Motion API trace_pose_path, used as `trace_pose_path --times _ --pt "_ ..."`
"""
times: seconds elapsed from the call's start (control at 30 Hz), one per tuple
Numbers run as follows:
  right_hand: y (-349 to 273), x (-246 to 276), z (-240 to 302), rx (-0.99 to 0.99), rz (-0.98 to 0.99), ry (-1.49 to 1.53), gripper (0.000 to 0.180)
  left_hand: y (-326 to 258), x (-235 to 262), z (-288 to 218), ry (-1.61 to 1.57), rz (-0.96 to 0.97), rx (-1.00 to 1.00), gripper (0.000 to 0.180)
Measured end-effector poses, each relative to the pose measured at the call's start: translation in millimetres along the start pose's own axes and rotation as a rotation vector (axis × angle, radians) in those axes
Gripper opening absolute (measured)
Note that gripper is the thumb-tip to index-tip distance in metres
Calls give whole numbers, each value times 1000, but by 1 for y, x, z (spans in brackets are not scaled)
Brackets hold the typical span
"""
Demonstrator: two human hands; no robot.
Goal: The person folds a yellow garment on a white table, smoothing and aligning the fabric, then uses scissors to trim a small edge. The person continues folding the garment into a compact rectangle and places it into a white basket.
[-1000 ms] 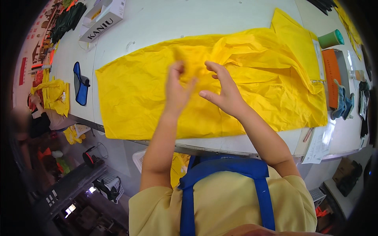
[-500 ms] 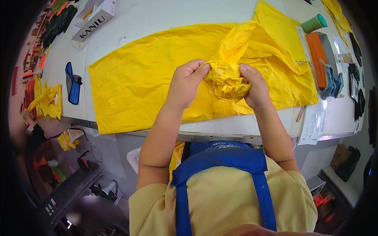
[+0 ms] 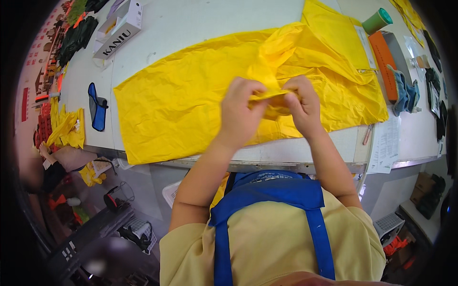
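Note:
A large yellow garment (image 3: 176, 95) of thin, creased fabric is spread across the white table in front of me. One loose tube of it, like a sleeve, rises in the middle, and its gathered end (image 3: 273, 97) is between my hands. My left hand (image 3: 240, 112) pinches the left side of that rim, fingers curled and slightly blurred. On the opposite side, my right hand (image 3: 304, 106) grips the rim between thumb and bent fingers. The rim is stretched nearly straight between them, and the inside of the opening is mostly hidden.
To the left lie a blue-and-black pouch (image 3: 98, 112) and an open white box (image 3: 119, 35). At right are a green cylinder (image 3: 377, 21), an orange box (image 3: 383, 64), a blue cloth (image 3: 404, 93) and papers (image 3: 384, 145). Another person's hand (image 3: 45, 150) is at far left.
My hands have drawn closer together, the left one moving right. The gathered opening, earlier facing me with its folds showing, is now pulled flatter and turned edge-on.

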State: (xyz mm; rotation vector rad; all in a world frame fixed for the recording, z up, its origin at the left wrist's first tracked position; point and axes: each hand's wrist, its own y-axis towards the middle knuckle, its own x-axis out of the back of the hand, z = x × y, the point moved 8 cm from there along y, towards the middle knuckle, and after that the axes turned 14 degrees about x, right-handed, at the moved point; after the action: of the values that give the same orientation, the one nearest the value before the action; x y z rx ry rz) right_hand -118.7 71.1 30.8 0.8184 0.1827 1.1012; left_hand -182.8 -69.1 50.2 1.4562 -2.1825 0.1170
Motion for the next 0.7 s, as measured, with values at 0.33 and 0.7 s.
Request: trace_pose_path --times 0.33,0.7 --pt "-19 -46 -51 -510 -135 390 15 -8 -33 108 -1060 123 949 33" --pt "4 26 -272 -192 666 -1129 58 61 101 281 -131 16 1059 20"
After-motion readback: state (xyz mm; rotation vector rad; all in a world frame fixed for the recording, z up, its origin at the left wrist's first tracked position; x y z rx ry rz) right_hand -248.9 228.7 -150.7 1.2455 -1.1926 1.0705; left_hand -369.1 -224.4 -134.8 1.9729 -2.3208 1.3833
